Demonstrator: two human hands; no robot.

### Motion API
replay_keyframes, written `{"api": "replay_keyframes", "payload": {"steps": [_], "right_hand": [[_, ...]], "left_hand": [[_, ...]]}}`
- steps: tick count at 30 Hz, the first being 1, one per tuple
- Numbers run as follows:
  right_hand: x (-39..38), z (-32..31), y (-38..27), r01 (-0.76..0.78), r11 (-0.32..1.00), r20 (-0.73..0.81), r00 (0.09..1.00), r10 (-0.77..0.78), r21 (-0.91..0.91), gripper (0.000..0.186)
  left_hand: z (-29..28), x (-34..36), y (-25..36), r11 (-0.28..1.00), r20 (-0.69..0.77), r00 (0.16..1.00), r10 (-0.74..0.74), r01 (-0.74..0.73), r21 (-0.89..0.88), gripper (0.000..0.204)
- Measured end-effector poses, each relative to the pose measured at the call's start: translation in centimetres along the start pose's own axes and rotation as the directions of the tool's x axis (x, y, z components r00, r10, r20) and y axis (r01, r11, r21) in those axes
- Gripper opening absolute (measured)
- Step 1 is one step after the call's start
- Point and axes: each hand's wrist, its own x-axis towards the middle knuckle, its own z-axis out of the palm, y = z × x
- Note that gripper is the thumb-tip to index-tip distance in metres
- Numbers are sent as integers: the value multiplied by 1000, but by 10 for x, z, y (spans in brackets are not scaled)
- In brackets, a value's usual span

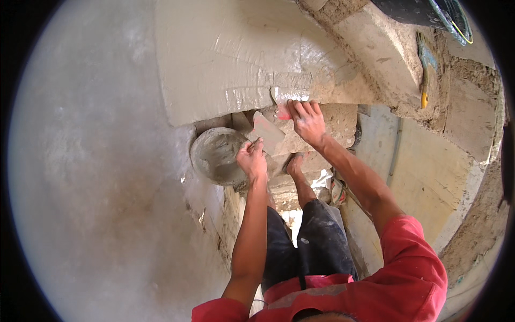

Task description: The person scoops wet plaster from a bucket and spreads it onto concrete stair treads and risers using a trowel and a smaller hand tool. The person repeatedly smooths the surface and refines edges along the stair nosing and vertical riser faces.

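Observation:
Pinched in my left hand [252, 158] is a flat, plaster-smeared scraper [268, 131], held just beside the rim of a round tub of wet grey plaster [217, 155]. My right hand [309, 122] grips a putty knife [283, 111] with a reddish part near the fingers. Its blade meets the lower edge of a wet plaster coat [225, 64]. Ridges and streaks mark the coat near the blade. The far ends of both tools are partly covered by fingers or plaster.
A smooth grey wall [102, 161] fills the left side. A brush with a yellow handle [425, 80] lies on the rough ledge at upper right, below a dark bucket [413, 12]. My bare foot [294, 163] stands on a step [279, 177] beneath the hands.

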Motion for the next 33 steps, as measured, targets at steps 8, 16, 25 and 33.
{"api": "replay_keyframes", "payload": {"steps": [8, 16, 25, 33], "right_hand": [[18, -7, 40, -427, 904, -98, 900, 424, -12, 34], [41, 18, -98, -335, 936, -30, 940, 340, 105, 36], [62, 4, -73, -369, 927, -80, 928, 364, -68, 43], [44, -4, -85, -396, 918, -57, 916, 397, 36, 36]], "left_hand": [[-6, -9, -1, 999, -11, 999, -30, 30, -13, 11], [-30, -10, -11, 984, -55, 997, -57, 66, 167, 12], [-62, -8, -27, 994, -53, 997, -60, 64, 90, 13], [-78, 8, -13, 990, -33, 991, -127, 129, 62, 13]]}}
